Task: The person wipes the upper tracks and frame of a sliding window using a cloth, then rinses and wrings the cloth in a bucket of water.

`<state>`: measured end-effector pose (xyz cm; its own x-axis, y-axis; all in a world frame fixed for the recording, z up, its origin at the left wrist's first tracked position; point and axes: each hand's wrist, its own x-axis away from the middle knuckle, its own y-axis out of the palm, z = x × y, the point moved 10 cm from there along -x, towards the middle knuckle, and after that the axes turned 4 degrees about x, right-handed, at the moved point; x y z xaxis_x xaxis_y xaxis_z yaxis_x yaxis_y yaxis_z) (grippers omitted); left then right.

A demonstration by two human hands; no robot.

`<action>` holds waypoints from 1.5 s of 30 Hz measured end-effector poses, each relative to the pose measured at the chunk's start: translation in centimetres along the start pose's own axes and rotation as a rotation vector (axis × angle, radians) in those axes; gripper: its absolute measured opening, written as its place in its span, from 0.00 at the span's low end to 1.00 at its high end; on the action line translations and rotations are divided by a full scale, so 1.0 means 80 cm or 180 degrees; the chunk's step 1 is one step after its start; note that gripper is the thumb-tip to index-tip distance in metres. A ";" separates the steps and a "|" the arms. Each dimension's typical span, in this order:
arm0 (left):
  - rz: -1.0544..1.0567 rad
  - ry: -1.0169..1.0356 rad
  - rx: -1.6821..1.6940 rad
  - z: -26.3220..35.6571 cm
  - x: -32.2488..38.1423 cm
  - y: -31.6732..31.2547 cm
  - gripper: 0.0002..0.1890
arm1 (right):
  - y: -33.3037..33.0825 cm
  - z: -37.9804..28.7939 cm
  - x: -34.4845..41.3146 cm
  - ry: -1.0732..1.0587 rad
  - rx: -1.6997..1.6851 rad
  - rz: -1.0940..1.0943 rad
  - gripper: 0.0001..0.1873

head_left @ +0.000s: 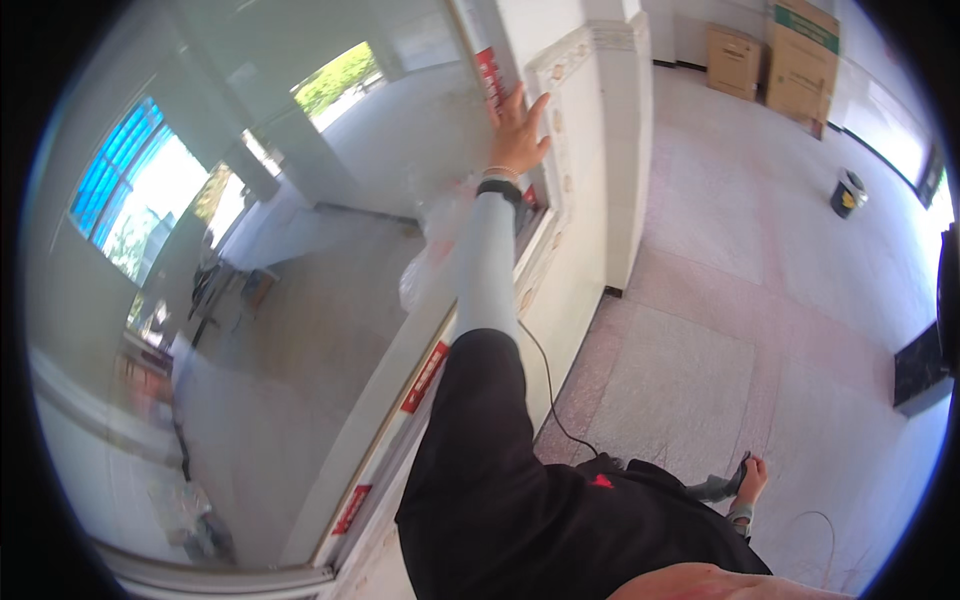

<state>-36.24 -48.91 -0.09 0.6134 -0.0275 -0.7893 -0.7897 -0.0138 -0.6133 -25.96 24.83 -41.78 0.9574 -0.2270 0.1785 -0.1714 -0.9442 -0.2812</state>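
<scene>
My left hand [517, 141] is stretched out with the fingers spread. It lies at the side of the window frame [469, 52], by a red printed sticker [489, 71], and holds nothing. Under my left arm runs the frame's lower rail, which bears more red stickers [426, 377]. A large glass pane [315, 315] fills the frame and shows a room through it or mirrored in it. Down by my right side, my right hand [750, 484] is closed around a dark, slim object [739, 474]. Its kind is unclear, and a grey piece shows beside it.
A pale tiled wall [570, 195] with a patterned border stands beside the window. A dark cable [551, 390] hangs down toward my body. Cardboard boxes [801, 64] stand at the far wall, and a small bucket [847, 193] sits on the floor. A black block [921, 369] is at right.
</scene>
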 end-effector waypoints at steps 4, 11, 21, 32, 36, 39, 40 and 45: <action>0.0428 -0.0590 0.0414 0.025 0.034 -0.037 0.40 | 0.047 0.001 -0.010 0.0203 -0.0184 -0.0578 0.08; -0.2103 -0.1694 0.2538 0.290 0.445 0.074 0.18 | 0.204 -0.079 0.045 0.0138 0.0247 -0.2452 0.09; -0.3386 -0.4842 0.1065 0.548 0.930 -0.216 0.26 | 0.355 -0.095 0.251 -0.0222 0.0887 -0.5077 0.11; -0.0938 -0.6083 0.0817 0.783 0.981 -0.380 0.23 | 0.300 -0.097 0.528 -0.0757 0.0524 -0.6018 0.10; -0.1039 -0.6887 0.0326 0.960 1.081 -0.417 0.22 | 0.272 -0.115 0.644 -0.1130 0.0157 -0.6332 0.11; -0.1063 -0.7863 -0.0722 1.076 1.108 -0.502 0.21 | 0.222 -0.125 0.745 -0.1097 0.0065 -0.6615 0.12; -0.0962 -0.7969 -0.0707 1.115 1.116 -0.506 0.21 | 0.209 -0.121 0.775 -0.1115 0.0140 -0.6724 0.12; 0.0415 -0.9004 -0.0771 1.270 1.138 -0.454 0.21 | 0.159 -0.099 0.917 -0.0539 -0.0077 -0.7779 0.14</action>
<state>48.89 50.65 -52.78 -0.7173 0.3093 0.6243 -0.6826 -0.1322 -0.7188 40.27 -5.73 -24.80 -0.6139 0.7892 -0.0167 0.7679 0.6020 0.2188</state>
